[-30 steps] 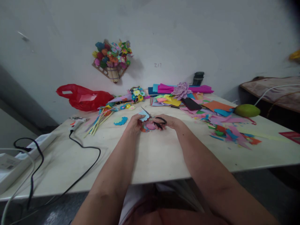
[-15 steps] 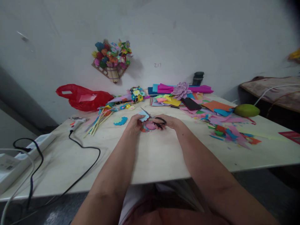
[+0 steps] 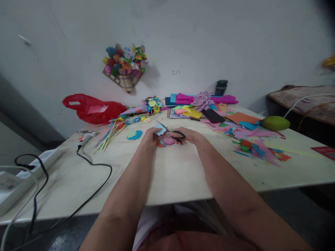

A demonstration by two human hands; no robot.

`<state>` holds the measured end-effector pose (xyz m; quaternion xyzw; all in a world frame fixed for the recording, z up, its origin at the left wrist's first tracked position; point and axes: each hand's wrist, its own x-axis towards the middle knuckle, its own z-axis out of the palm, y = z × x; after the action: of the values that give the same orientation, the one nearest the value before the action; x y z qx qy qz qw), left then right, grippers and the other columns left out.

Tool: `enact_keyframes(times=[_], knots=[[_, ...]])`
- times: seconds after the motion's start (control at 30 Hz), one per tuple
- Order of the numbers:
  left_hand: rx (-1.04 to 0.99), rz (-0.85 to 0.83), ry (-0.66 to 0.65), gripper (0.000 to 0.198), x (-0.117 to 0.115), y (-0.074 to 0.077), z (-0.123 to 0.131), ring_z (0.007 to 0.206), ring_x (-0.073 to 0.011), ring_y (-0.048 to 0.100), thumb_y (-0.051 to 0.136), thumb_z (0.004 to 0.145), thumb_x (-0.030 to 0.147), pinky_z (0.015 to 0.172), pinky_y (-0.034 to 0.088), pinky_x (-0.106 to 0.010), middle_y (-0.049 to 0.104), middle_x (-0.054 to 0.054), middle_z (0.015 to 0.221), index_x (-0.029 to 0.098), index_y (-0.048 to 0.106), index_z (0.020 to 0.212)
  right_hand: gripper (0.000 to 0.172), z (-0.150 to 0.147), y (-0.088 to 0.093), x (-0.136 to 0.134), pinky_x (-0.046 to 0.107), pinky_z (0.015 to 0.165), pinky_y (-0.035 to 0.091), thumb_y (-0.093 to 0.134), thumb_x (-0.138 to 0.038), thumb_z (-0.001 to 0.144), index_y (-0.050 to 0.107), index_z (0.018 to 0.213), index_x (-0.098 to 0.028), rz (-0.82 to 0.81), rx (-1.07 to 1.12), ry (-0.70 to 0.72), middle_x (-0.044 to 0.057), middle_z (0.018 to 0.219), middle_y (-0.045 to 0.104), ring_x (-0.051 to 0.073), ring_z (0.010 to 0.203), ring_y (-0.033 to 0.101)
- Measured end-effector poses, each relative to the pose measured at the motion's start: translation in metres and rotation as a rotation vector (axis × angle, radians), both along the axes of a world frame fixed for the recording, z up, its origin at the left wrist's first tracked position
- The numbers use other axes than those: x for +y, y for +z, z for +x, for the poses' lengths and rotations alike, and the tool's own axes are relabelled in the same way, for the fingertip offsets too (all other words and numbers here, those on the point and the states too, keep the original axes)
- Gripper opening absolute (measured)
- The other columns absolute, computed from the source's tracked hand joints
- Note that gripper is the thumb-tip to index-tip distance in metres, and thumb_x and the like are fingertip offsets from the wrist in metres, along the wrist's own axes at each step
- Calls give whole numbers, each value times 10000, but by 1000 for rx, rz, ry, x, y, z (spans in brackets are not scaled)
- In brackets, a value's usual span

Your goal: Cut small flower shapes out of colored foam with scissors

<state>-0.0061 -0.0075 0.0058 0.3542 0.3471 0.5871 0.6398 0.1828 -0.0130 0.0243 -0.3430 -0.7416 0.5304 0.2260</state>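
Note:
Near the middle of the table, my left hand (image 3: pixel 151 137) pinches a light blue piece of paper (image 3: pixel 161 130) with a scalloped edge. My right hand (image 3: pixel 188 136) grips black-handled scissors (image 3: pixel 179 134), their blades pointing up and left beside the paper. Below both hands, a round, colourful piece with a pink centre (image 3: pixel 168 140) lies on the table, partly covered by the fingers. To the left of my left hand rest blue and pale green scalloped cutouts (image 3: pixel 134 135).
A glue gun (image 3: pixel 86 138), its black cord and a power strip (image 3: pixel 39 170) are at the left. Paper strips (image 3: pixel 110 136) lie by a red plastic bag (image 3: pixel 94 109). Paper scraps (image 3: pixel 258 148), a phone (image 3: pixel 213 116) and a green mango-like fruit (image 3: pixel 275 123) are at the right.
The scissors' handles have drawn slightly closer together in my right hand. The light blue paper and my left hand stay in nearly the same place.

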Motion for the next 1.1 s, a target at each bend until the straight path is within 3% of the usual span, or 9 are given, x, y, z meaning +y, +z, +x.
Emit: enact_keyframes(times=[0.53,1.1], knots=[[-14,-11,-8,165,-3,3,2,679,-181,658,567,612,25,600,554,-263,676,-105,748,96,614,753,308,-1,-3,1,172,308,270,544,-425,808,578,850,-122,3,26,-25,-10,554,567,72,400,494],[-61,-80,2,243,-4,5,3,642,-178,659,556,618,27,588,559,-276,675,-86,722,108,616,840,281,-4,-4,3,179,307,248,549,-402,810,577,769,-125,46,12,-69,-25,474,529,61,340,412]])
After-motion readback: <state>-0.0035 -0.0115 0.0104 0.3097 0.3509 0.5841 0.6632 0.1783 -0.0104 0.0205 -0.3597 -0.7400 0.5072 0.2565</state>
